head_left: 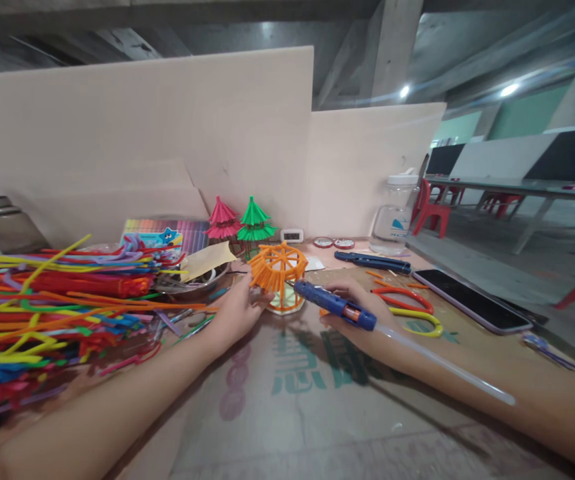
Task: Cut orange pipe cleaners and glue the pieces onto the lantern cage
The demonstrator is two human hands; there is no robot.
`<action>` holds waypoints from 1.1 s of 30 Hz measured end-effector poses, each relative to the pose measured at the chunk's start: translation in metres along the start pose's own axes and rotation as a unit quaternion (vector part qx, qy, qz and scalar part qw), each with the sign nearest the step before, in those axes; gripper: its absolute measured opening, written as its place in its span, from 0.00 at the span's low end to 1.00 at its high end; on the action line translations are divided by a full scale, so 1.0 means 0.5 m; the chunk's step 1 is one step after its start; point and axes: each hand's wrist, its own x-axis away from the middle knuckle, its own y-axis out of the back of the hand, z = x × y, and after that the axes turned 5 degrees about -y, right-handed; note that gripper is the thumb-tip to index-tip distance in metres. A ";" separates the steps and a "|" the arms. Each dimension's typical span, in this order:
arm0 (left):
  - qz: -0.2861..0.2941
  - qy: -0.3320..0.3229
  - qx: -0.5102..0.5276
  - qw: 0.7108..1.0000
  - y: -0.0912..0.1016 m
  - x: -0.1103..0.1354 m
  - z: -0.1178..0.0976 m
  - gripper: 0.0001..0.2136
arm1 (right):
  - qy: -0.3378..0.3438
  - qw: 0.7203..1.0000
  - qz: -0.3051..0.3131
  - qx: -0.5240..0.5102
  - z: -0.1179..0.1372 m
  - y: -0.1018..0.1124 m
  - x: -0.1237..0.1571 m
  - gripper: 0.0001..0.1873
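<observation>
An orange pipe-cleaner pavilion model (278, 269) stands on a pale base at the middle of the table. My left hand (237, 310) grips the model's left side, fingers closed on its roof edge. My right hand (355, 308) is wrapped round a blue glue gun (335, 305) whose nozzle points left at the model. A clear glue stick (442, 363) sticks out of the gun's back over my right forearm.
A large heap of coloured pipe cleaners (42, 300) fills the left. Pink and green paper trees (241, 223) stand behind. Scissors with orange and yellow handles (407, 307), a phone (472, 300), a blue tool (372, 262) and a jar (392, 217) lie right. Cardboard walls stand behind.
</observation>
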 end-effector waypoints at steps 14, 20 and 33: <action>0.023 -0.023 -0.049 0.998 0.010 -0.004 -0.025 0.19 | -0.011 0.999 -0.018 -0.028 0.015 0.003 0.001 0.18; 0.020 -0.018 -0.048 0.998 0.010 -0.005 -0.023 0.20 | -0.004 0.999 -0.023 -0.044 0.027 0.009 -0.001 0.18; 0.025 -0.007 -0.052 0.998 0.010 -0.005 -0.017 0.21 | -0.007 1.000 0.003 -0.029 0.001 0.001 0.002 0.20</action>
